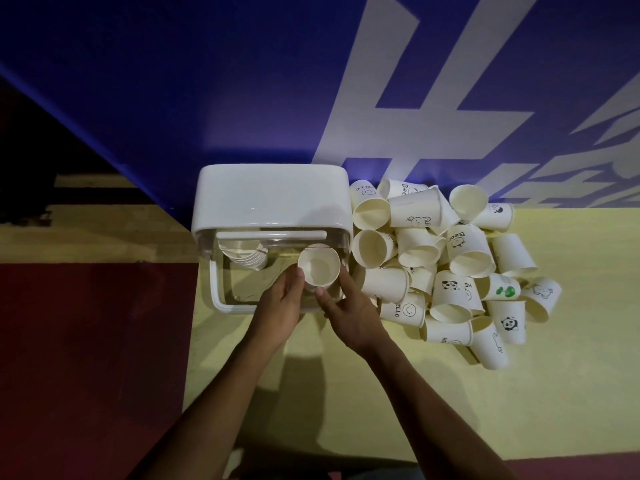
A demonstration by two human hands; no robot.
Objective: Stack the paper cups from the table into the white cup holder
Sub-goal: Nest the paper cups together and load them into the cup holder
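Holding cream paper cup (318, 266) between both hands, mouth upward, over clear front tray of white plastic cup holder (270, 199).
Nested stack of cups (247, 256) inside holder, up-left of hands; stack tilted, exact lie unclear through clear wall.
Left hand (280, 303) nearer stack; fingers curled against cup's left side.
Right hand (349, 313): thumb at cup's near side, fingers along right wall.
Judgement: next move goes left, cup's axis turned to match stack.
Loose pile of printed paper cups (450, 258) just right of right hand, on yellow table (346, 393).
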